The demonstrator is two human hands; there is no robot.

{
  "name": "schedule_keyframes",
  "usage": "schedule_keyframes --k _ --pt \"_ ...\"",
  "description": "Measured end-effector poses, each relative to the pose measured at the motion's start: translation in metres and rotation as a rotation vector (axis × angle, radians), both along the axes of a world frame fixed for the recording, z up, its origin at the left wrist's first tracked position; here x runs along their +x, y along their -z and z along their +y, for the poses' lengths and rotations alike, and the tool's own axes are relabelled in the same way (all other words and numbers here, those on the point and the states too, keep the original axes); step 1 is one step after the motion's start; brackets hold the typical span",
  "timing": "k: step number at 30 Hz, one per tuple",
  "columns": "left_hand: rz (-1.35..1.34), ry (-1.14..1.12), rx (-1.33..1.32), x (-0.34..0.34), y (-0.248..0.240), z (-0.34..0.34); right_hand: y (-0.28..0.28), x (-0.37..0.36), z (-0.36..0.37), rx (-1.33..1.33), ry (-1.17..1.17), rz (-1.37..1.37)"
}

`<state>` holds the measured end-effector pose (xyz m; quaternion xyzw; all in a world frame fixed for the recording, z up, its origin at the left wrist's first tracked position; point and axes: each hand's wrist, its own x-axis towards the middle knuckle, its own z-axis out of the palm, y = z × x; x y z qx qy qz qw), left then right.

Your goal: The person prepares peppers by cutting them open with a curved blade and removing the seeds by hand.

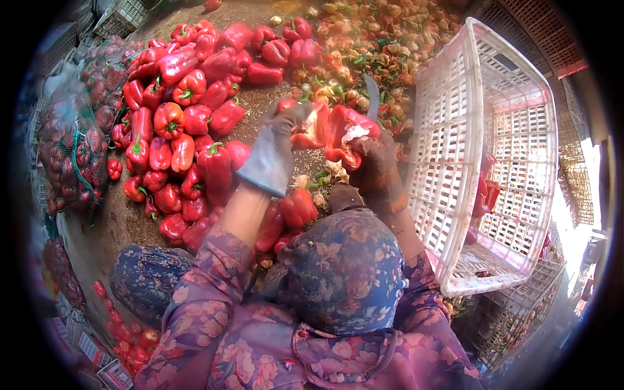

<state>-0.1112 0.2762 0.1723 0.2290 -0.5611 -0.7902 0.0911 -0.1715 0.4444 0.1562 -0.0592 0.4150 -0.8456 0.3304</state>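
Observation:
A red bell pepper (pixel 335 130) is split open between my hands, its pale inner flesh showing. In a grey glove, my left hand (pixel 279 140) is closed on the left part of it. My right hand (pixel 377 162), in a dark brownish covering, grips the right part. A curved knife blade (pixel 372 97) rises from behind that hand; the handle is hidden. Left of my hands lies a heap of whole red peppers (pixel 195 120), and a few more peppers (pixel 298 208) rest just below, beside my leg.
Pepper cores and scraps (pixel 383 42) cover the ground ahead. On the right a white plastic crate (pixel 448 149) lies tilted, with red pepper pieces (pixel 484 195) inside. Full mesh sacks (pixel 71 146) stand at the left. My knee (pixel 344 273) in dark floral cloth is close below my hands.

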Motion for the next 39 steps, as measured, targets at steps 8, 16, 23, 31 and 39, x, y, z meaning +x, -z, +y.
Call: schedule_keyframes --k 8,16,23,31,39 --pt "-0.054 -0.018 -0.063 0.01 -0.007 0.02 0.006 -0.001 0.009 0.144 0.125 0.124" --pt "-0.033 0.014 -0.109 0.011 -0.014 0.034 0.006 -0.001 0.02 -0.05 0.034 -0.246" --pt "-0.112 0.082 -0.16 0.02 0.003 0.038 0.006 0.011 0.022 0.112 0.079 -0.079" --pt "-0.079 -0.021 -0.284 0.032 0.044 0.026 0.013 -0.018 0.018 0.013 -0.008 -0.334" --pt "-0.084 0.141 -0.264 0.024 0.017 0.015 -0.065 -0.003 0.031 -0.276 -0.041 0.402"
